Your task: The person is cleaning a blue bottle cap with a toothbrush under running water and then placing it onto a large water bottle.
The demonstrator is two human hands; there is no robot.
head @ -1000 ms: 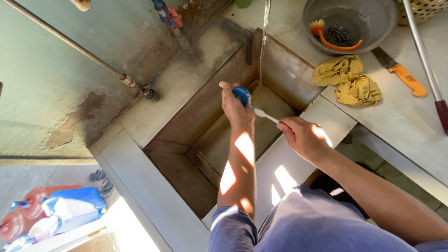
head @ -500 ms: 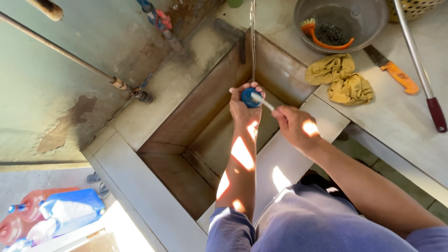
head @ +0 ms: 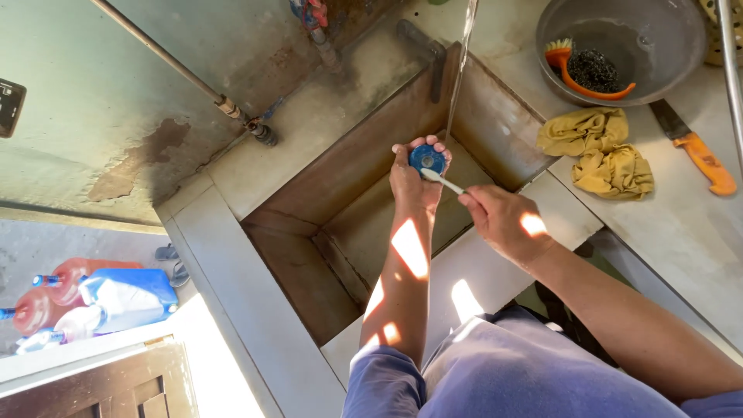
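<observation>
Sunlit concrete sink (head: 255, 224) below; left hand (head: 414, 182), raised slightly since a moment ago, grips a blue round lid (head: 426, 159) under the water stream (head: 461, 70); right hand (head: 507, 224) holds a white brush (head: 443, 181) against it; scrubbing continues.

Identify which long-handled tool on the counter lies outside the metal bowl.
The orange-handled knife, lying flat right of the yellow cloth; the orange brush sits inside the bowl.

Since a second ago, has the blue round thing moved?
Cannot tell: the left hand holds the blue round thing beside the water stream in every picture; the camera itself shifted.
</observation>
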